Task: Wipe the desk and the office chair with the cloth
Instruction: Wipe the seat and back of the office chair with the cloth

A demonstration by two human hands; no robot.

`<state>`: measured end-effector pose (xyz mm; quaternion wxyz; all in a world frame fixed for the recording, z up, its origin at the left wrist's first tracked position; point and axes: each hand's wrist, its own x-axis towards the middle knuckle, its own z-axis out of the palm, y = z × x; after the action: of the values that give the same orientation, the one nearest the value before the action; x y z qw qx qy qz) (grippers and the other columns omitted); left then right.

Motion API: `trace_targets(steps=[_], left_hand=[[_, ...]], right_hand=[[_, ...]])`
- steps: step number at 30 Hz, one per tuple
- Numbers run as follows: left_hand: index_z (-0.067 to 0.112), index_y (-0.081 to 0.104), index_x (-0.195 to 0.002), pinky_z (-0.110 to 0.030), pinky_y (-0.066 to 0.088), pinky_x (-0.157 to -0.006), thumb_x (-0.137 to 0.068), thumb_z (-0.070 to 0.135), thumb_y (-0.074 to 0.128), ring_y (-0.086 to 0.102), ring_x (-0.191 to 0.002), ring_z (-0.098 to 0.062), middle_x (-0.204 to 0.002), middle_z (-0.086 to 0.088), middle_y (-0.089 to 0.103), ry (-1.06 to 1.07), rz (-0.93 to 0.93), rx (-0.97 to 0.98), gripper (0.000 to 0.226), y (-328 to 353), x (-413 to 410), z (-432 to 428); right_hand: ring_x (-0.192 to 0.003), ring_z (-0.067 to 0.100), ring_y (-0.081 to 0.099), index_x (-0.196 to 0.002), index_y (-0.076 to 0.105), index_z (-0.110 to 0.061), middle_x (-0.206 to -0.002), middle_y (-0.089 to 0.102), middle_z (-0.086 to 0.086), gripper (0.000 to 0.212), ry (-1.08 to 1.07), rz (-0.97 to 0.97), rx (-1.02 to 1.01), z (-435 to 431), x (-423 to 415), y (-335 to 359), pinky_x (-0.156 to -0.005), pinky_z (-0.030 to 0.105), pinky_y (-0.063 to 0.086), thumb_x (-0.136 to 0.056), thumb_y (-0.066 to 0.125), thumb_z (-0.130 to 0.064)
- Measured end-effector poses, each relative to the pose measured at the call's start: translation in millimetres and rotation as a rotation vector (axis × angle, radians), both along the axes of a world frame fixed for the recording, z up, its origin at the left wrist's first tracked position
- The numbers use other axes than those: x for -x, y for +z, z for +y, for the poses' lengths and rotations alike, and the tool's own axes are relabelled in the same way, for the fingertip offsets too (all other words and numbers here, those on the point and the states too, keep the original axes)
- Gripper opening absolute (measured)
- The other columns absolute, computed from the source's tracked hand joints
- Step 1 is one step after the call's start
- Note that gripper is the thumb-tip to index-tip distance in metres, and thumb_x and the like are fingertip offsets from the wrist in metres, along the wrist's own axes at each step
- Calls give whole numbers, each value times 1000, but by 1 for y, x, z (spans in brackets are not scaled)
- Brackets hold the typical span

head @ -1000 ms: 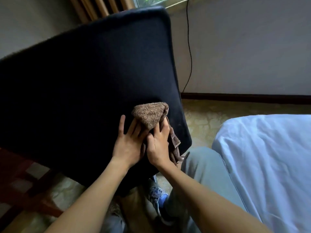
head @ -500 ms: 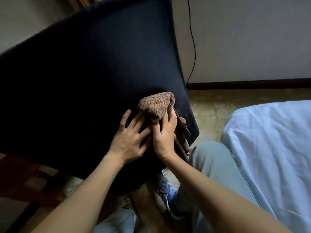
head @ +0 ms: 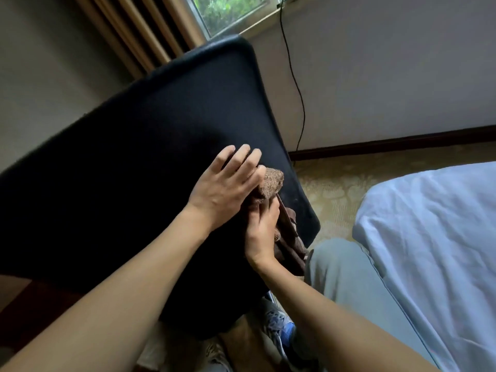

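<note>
Pressing the cloth (head: pixel 272 182) against the chair (head: pixel 134 170) near its right edge, my left hand (head: pixel 225 186) lies flat-fingered over the cloth's top while my right hand (head: pixel 261 232) grips the bunched tail below. Most of the chair lies leftward, so I'd sweep that way.

Brown cloth (head: pixel 272 181) bunched on dark chair (head: pixel 134 170)

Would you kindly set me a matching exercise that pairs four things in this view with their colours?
Things:
1. cloth
2. office chair
3. bed sheet
4. curtain

Colours:
A. pale blue
B. tan
C. brown
D. near-black

Pairs: 1-C; 2-D; 3-A; 4-B.
</note>
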<state>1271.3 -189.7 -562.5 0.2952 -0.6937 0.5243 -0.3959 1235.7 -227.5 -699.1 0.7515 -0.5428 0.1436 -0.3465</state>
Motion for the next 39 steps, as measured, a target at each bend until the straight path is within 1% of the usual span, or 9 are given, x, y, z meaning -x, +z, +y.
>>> trace_targets(steps=[2, 5, 10, 15, 21, 24, 29, 34, 39], left_hand=[[10, 55, -126, -49, 26, -117, -93, 11, 32, 43, -138, -35, -147, -18, 49, 78, -20, -100, 40, 7, -9, -11], [9, 62, -122, -51, 22, -120, -93, 14, 24, 43, -140, -36, -147, -19, 50, 140, -23, -190, 48, 15, -23, -26], [12, 65, -119, -54, 18, -122, -96, 17, 22, 38, -144, -35, -150, -17, 48, 133, -37, -284, 49, 14, -36, -45], [12, 53, -140, -55, 6, -124, -94, 25, 18, 20, -152, -35, -162, -18, 27, 189, -37, -330, 59, 18, -43, -42], [9, 51, -144, -53, 10, -124, -92, 25, 21, 26, -150, -35, -161, -17, 31, 161, -64, -315, 62, 14, -45, -39], [11, 34, -154, -52, 5, -125, -92, 25, 8, 15, -154, -33, -165, -15, 19, 192, -96, -351, 69, 16, -45, -35], [13, 25, -158, -51, 1, -125, -89, 24, 4, 8, -155, -31, -167, -13, 10, 221, -107, -372, 73, 18, -44, -34], [15, 25, -158, -50, 5, -125, -99, 34, 18, 10, -155, -29, -166, -12, 11, 213, -136, -346, 63, 21, -46, -29], [16, 20, -160, -49, 6, -125, -102, 34, 17, 7, -155, -29, -167, -12, 8, 216, -166, -351, 61, 18, -45, -29]], right_hand=[[-144, 23, 29, -152, 31, -28, -155, 34, 8, 68, 3, 41, 12, 4, 0, 5, -120, 50, 21, -93, 32, -63], [-147, 29, 21, -156, 29, -18, -160, 27, 13, 79, -6, 116, 80, 8, -2, 10, -121, 51, 16, -90, 26, -60], [-149, 21, 14, -158, 25, -18, -163, 21, 9, 85, -27, 184, 124, 8, -7, 6, -122, 45, 11, -86, 19, -63], [-148, 15, 13, -159, 24, -22, -163, 20, 5, 87, -42, 205, 101, 4, -14, 4, -121, 50, 12, -84, 19, -67], [-149, 23, 20, -157, 28, -16, -161, 27, 8, 89, -111, 154, 8, -8, -19, 16, -120, 49, 13, -84, 23, -68], [-146, 27, 26, -155, 31, -16, -160, 30, 9, 82, -145, 141, 46, -13, -27, 14, -118, 47, 15, -89, 26, -63], [-146, 30, 27, -148, 18, -39, -162, 26, 11, 61, -155, 175, 114, -16, -36, 7, -119, 49, 16, -92, 28, -62], [-150, 24, 19, -160, 18, -19, -165, 18, 6, 90, -108, 263, 68, -33, -48, -17, -121, 45, 17, -84, 27, -67], [-150, 26, 22, -160, 15, -19, -166, 20, 3, 92, -87, 373, -117, -40, -57, -47, -120, 42, 19, -83, 38, -62]])
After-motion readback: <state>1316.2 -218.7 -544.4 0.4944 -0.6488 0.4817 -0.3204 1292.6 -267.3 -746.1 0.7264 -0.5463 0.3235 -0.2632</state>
